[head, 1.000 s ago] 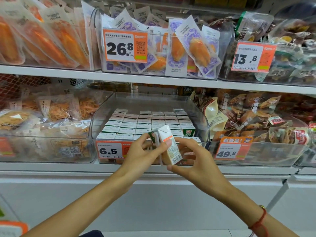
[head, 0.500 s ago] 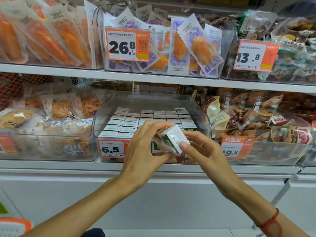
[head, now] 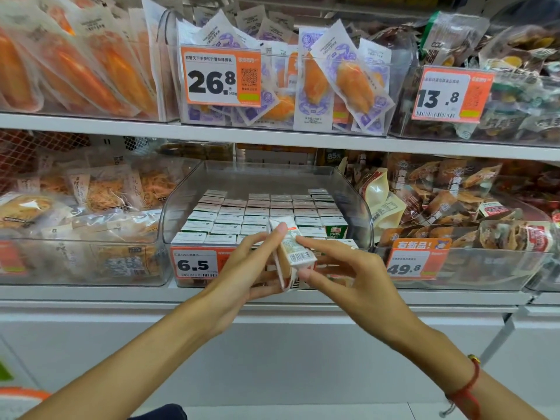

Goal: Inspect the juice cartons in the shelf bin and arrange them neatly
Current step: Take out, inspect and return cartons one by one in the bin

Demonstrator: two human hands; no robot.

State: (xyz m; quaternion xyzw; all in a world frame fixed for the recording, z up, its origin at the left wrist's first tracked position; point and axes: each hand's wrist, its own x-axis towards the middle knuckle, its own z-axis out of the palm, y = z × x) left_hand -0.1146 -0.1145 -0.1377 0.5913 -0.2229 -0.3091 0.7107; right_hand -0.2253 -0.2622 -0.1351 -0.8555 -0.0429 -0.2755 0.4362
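A small white juice carton (head: 292,253) with a barcode on its side stands tilted in front of the clear shelf bin (head: 362,213). My left hand (head: 242,268) holds it from the left, one fingertip on its top edge. My right hand (head: 339,268) pinches it from the right, index finger on the upper side and thumb under the bottom corner. Inside the bin, several rows of juice cartons (head: 257,216) stand packed upright, white tops showing; one at the right front shows a green "100%" face (head: 335,231).
A 6.5 price tag (head: 197,263) hangs on the bin front. Bins of bagged snacks (head: 91,207) flank it left and right (head: 454,213). The upper shelf (head: 272,136) carries more packets close above. White cabinet panels lie below the shelf edge.
The carton was turned between both hands, from tilted on its side to nearly upright with the barcode facing me. Both hands stayed in front of the bin.
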